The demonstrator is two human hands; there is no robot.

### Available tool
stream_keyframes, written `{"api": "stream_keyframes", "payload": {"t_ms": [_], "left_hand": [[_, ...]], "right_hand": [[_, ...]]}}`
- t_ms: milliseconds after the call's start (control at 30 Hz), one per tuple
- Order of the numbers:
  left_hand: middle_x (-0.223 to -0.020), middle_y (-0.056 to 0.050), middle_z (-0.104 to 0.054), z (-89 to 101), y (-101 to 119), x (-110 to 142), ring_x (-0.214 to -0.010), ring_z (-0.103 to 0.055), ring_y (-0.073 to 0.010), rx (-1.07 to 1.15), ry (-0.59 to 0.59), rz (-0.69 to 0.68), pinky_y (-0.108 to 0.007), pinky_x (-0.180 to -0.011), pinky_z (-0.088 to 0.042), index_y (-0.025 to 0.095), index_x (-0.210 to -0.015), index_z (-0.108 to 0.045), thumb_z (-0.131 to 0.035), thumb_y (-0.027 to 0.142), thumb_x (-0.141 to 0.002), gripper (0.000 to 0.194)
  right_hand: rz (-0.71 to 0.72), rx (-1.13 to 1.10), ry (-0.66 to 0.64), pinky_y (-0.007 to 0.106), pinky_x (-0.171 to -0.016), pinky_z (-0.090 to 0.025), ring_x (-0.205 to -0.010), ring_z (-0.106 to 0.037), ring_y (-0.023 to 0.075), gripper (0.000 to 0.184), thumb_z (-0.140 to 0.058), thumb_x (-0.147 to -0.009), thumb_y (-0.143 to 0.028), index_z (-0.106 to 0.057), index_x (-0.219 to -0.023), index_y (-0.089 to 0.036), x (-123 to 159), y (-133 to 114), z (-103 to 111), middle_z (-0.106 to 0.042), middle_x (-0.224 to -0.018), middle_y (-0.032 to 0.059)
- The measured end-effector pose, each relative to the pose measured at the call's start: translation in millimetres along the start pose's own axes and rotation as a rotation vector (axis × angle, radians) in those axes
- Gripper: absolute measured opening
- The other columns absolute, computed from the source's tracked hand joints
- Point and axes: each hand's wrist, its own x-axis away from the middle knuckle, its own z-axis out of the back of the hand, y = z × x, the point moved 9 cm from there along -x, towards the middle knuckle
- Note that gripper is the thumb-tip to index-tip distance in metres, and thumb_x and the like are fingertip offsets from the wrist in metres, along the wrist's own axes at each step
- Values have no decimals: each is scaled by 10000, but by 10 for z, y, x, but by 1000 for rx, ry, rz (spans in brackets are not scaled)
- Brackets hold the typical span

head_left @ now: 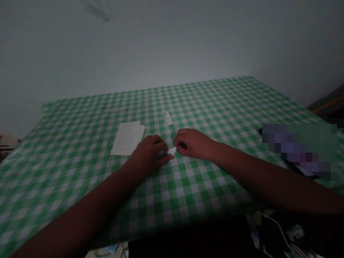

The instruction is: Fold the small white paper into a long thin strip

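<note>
Between my two hands is a small folded piece of white paper (172, 151), low over the checked tablecloth. My left hand (148, 152) pinches its left side between thumb and fingers. At its right corner, the thumb and fingertips of my right hand (192, 143) are closed on the paper too. Just beyond my hands lies another small folded paper piece (168, 118). To the left, partly behind my left hand, rests a small stack of printed sheets (127, 139).
A green and white checked tablecloth (209, 104) covers the table, which meets a pale wall (172, 43) at the back. On the right lies a dark-edged flat object with a blurred-out surface (298, 150). Cables and clutter (285, 233) show below the front edge.
</note>
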Motion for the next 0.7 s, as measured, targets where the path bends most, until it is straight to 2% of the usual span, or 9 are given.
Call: {"api": "stream_keyframes", "payload": {"t_ms": [167,367,700], "left_hand": [[-1047,-49,-591,-1,-13,-4,-983,-530,-233,0,-2,-4,-411,-885,-462,226,-928,-669,-661,402,-852,192],[-1038,-45,-598,11,-22,-6,-974,-534,-225,12,1,-25,-399,-892,-454,225,-929,-672,-671,407,-849,199],[-1052,-40,-605,10,-45,-22,-982,-538,-220,39,-14,-36,-398,-892,-454,232,-928,-666,-674,392,-846,180]], "right_hand": [[42,137,-18,295,-712,-391,-809,-551,176,106,-558,-828,-197,-640,-886,-163,-9,-59,3,-606,-883,53],[129,112,-86,297,-777,-407,-858,-564,177,154,-523,-854,-161,-649,-944,-163,5,-100,15,-614,-944,67],[137,225,-87,336,-772,-381,-885,-556,202,134,-514,-879,-200,-617,-957,-163,2,-98,-33,-607,-957,73]]}}
